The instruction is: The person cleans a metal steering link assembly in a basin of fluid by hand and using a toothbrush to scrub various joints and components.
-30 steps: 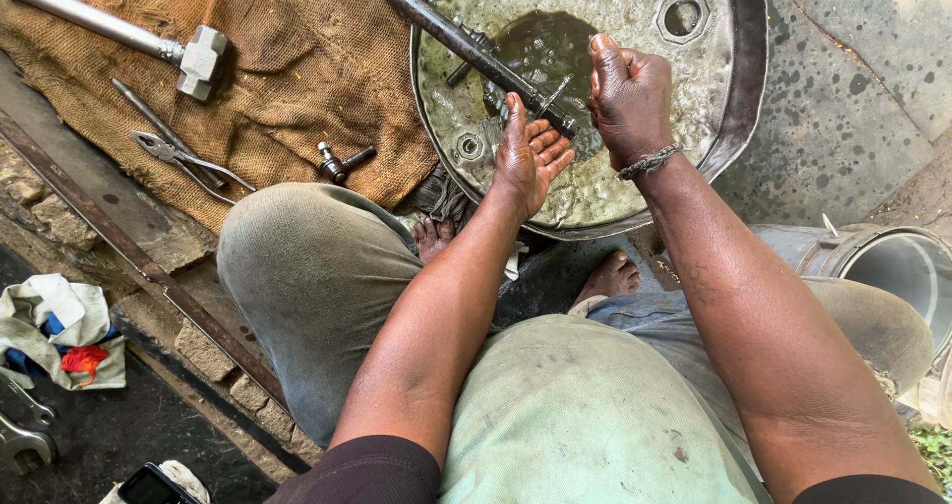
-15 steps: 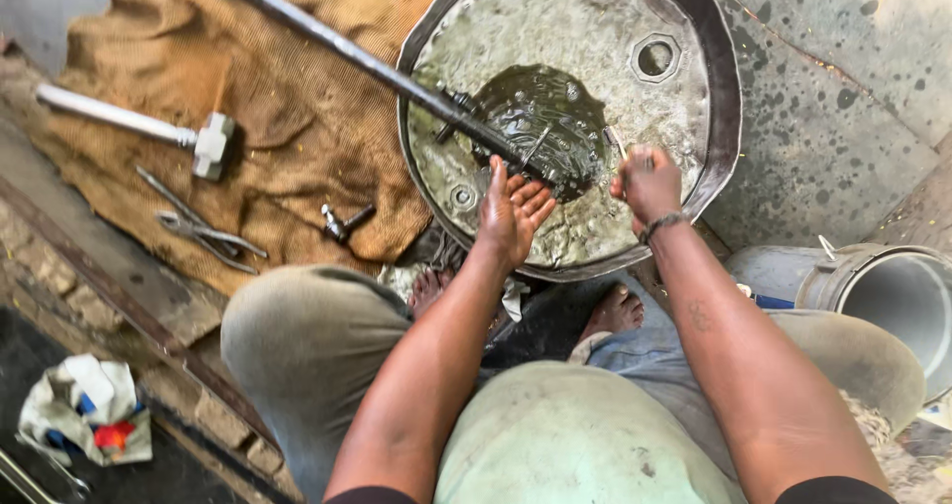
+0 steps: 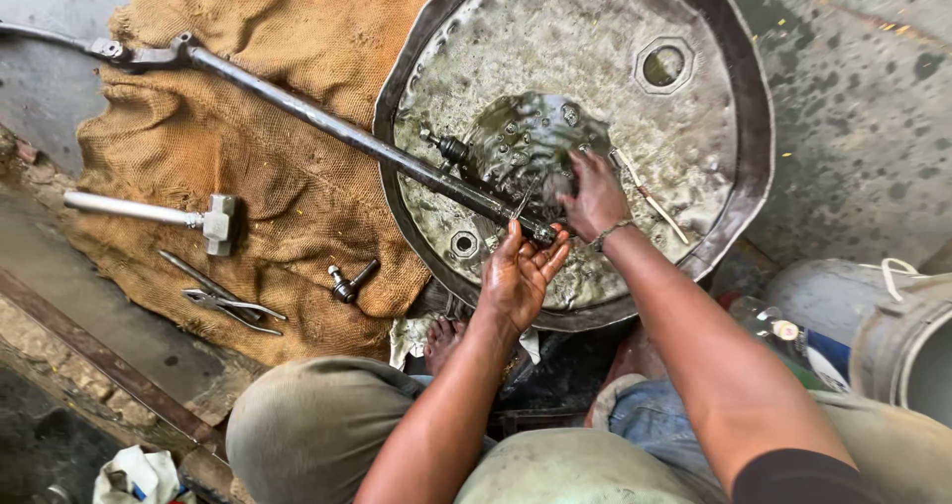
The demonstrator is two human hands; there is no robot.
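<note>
A long dark steel rod [image 3: 327, 127] runs from the burlap cloth into a round, dented metal pan [image 3: 734, 87] that holds dirty liquid. My left hand [image 3: 518, 276] is open, palm up, cupped under the rod's near end at the pan's front. My right hand [image 3: 593, 198], with a bracelet on the wrist, reaches into the liquid beside the rod's end; its fingers are curled, and what they hold is hidden. A small threaded fitting [image 3: 448, 148] lies in the pan just beyond the rod.
On the burlap cloth [image 3: 297, 226] lie a hammer [image 3: 164, 214], pliers [image 3: 223, 299] and a small bolt [image 3: 350, 281]. A grey pipe [image 3: 907, 350] and a plastic bottle [image 3: 769, 323] sit at the right. My knees and a bare foot [image 3: 444, 340] are below the pan.
The view has shifted so the pan and rod sit lower and nearer. My right hand has moved left, down into the liquid by the rod's end; my left hand has turned palm up.
</note>
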